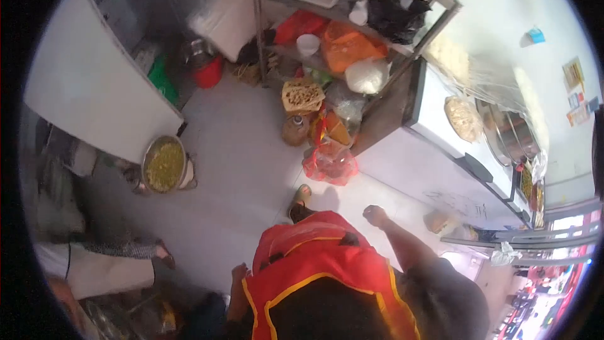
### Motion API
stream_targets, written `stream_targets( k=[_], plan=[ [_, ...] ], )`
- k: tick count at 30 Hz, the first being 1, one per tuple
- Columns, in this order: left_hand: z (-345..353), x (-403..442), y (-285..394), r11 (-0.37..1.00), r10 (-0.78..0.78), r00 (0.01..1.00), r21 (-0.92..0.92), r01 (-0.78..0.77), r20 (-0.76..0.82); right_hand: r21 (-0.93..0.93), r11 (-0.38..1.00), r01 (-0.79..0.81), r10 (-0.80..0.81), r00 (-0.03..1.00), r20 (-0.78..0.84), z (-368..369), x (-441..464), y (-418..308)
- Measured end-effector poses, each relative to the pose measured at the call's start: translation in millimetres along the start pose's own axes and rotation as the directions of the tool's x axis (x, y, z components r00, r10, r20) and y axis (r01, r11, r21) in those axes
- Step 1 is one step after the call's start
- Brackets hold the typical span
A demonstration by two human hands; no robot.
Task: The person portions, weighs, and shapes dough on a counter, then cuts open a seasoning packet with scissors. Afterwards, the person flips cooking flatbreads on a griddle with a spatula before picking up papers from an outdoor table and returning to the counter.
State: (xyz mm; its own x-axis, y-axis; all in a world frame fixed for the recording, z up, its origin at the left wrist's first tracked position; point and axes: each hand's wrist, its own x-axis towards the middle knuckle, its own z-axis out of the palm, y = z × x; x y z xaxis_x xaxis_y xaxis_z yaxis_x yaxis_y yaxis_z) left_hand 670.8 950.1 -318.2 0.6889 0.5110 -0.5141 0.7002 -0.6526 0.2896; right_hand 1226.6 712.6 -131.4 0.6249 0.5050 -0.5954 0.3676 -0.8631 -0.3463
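My right hand (375,215) hangs over the pale floor beside my body, its fingers curled in with nothing visible in them. Lower in the picture, my left hand (240,271) is down at the side of my red apron (314,258) with yellow trim; its fingers are small and blurred. Neither hand touches an object that I can see. One of my feet, in a sandal (303,194), shows ahead of the apron. Nearest to it lies a red plastic bag (331,164) on the floor.
A metal shelf rack (258,25) holds bags and a white cup (308,44). A white counter (434,97) with steel pots (506,132) stands right. A metal basin (148,157) of yellow-green food is left, near a white panel (100,82). Another person's foot (165,255) shows lower left.
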Motion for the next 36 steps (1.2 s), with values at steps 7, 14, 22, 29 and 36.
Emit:
stream_targets(
  k=[7, 14, 22, 29, 36],
  plan=[
    [-42, 31, -14, 0.133, -0.210, 0.924, -0.927, 0.351, 0.319, -0.099, 0.962, 0.253, -0.258, 0.965, -0.048, 8, 9, -28],
    [-45, 44, -7, 0.878, 0.102, 0.987, -0.477, -0.029, 0.127, -0.194, 0.954, 0.229, -0.246, 0.967, -0.069, 46, 26, 52],
    [-19, 29, 6, -0.244, -0.245, 0.905, -0.926, 0.289, 0.347, -0.212, 0.974, 0.082, -0.070, 0.995, 0.065, 14, -10, 51],
    [-58, 20, 46, -0.512, -0.325, 0.843, -0.829, 0.225, 0.429, -0.165, 0.977, 0.139, -0.142, 0.990, -0.010, -14, 51, 18],
    [-83, 32, 85, -0.489, -0.413, 0.822, -0.857, 0.163, 0.392, -0.309, 0.847, 0.433, -0.440, 0.896, 0.050, -19, 111, -11]
  ],
)
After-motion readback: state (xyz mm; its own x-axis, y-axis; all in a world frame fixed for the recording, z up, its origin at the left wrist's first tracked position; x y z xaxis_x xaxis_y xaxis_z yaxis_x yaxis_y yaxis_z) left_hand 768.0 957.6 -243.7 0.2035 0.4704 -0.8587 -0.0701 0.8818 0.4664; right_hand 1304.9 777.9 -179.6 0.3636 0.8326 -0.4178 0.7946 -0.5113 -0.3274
